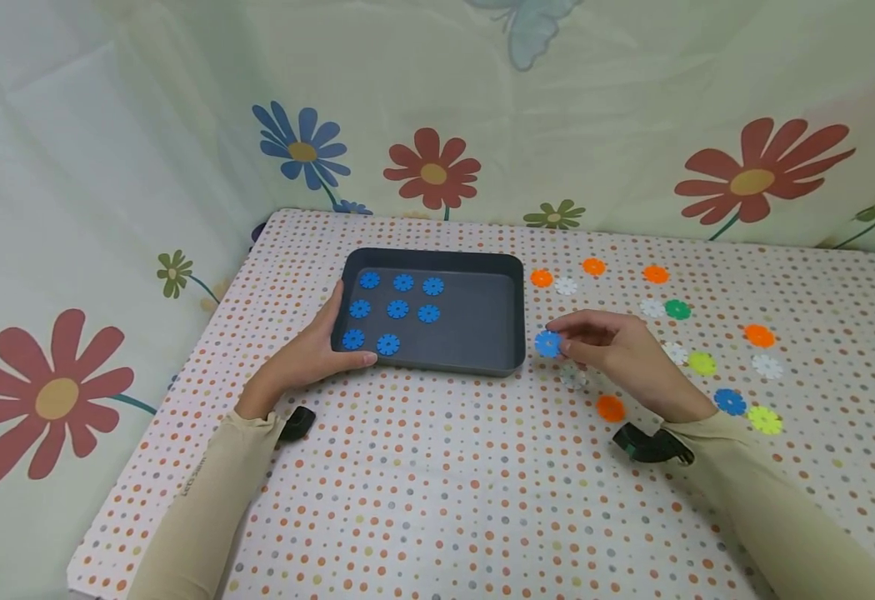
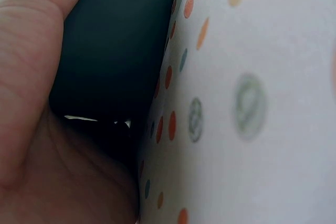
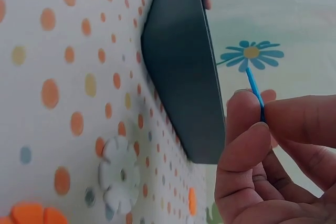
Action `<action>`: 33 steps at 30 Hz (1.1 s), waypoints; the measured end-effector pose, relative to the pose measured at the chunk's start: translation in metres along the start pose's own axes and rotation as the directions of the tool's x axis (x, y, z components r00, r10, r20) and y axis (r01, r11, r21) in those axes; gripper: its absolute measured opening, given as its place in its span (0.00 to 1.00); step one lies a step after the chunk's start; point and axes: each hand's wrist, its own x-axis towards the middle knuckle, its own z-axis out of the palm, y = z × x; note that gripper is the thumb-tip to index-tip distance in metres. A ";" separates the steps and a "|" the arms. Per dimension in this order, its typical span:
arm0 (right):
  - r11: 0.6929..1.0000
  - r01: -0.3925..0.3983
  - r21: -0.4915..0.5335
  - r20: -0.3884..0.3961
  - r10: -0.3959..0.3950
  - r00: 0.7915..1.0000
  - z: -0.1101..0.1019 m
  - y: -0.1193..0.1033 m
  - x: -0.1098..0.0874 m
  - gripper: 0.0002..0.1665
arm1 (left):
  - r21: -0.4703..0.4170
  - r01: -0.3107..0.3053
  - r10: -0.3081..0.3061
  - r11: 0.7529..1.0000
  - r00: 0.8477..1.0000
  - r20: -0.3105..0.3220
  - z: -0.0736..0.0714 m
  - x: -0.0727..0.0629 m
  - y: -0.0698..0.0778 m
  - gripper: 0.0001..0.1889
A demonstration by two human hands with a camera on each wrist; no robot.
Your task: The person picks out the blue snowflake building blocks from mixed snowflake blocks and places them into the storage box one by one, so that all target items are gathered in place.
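A dark grey rectangular tray (image 1: 475,325) lies on the dotted tablecloth. Inside its left part, several blue snowflake discs (image 1: 397,308) are laid out in rows. My left hand (image 1: 310,350) holds the tray's near left corner, thumb along the front rim and fingers along the left side. Up close in the left wrist view, the thumb (image 2: 26,77) lies against the dark tray wall (image 2: 115,40). To the right of the tray, my right hand (image 1: 617,350) pinches another blue snowflake disc (image 1: 547,343) between thumb and fingertips, seen edge-on (image 3: 254,90) in the right wrist view.
Loose discs lie scattered right of the tray: orange (image 1: 611,407), white (image 1: 566,286), green (image 1: 677,309), yellow (image 1: 765,419) and one blue disc (image 1: 730,402). A white disc (image 1: 573,377) lies just below the right hand. A flower-patterned curtain (image 1: 602,108) hangs behind the table.
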 end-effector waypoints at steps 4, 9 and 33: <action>0.999 0.019 0.038 0.007 -0.019 1.000 0.007 -0.005 0.005 0.19 | 0.009 0.006 -0.006 1.000 1.000 -0.007 0.000 0.000 0.000 0.70; 0.994 0.039 0.102 0.026 -0.041 0.999 0.014 -0.010 0.010 0.18 | 0.004 0.004 -0.004 1.000 1.000 -0.005 0.001 -0.001 0.001 0.70; 0.981 0.096 0.168 0.079 -0.111 0.991 0.045 -0.033 0.036 0.15 | -0.003 -0.004 0.004 1.000 1.000 -0.003 0.000 0.000 0.001 0.70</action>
